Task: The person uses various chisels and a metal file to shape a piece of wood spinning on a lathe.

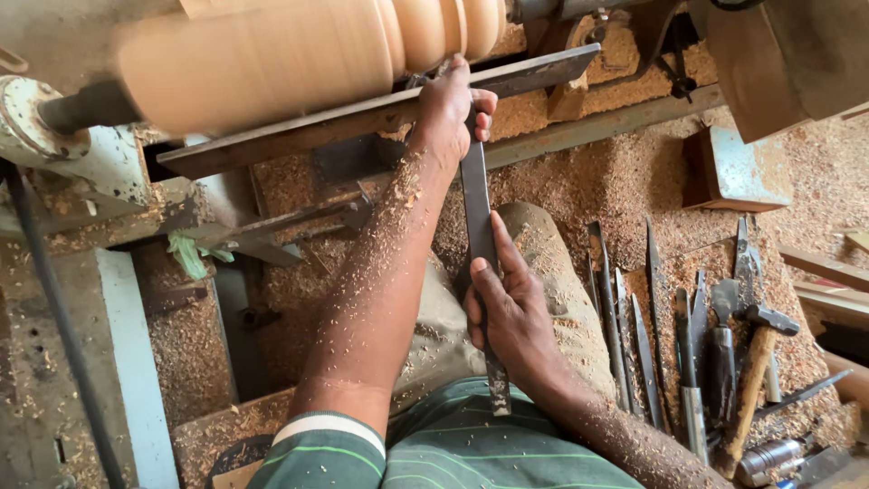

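The left hand (445,109) is closed over the front end of a long flat chisel (480,235), pressing it down onto the metal rest bar (362,122) right where the blade meets the turning wood (272,54). The right hand (511,312) is wrapped around the same chisel farther back, toward the body, with the rough butt end sticking out below the palm. Just past the left fingers, the wood already shows several rounded beads and grooves, while the long stretch away from the grip, toward the lathe head (45,136), is a smooth plain cylinder; so the shaping looks partly done, with the cutting now going on at the beaded section. How much more detail is meant there cannot be told. Sawdust (579,181) coats both forearms and heaps up under the bar. Off to the right of the rear hand lie a row of spare chisels (634,326) and a hammer (756,362), untouched.
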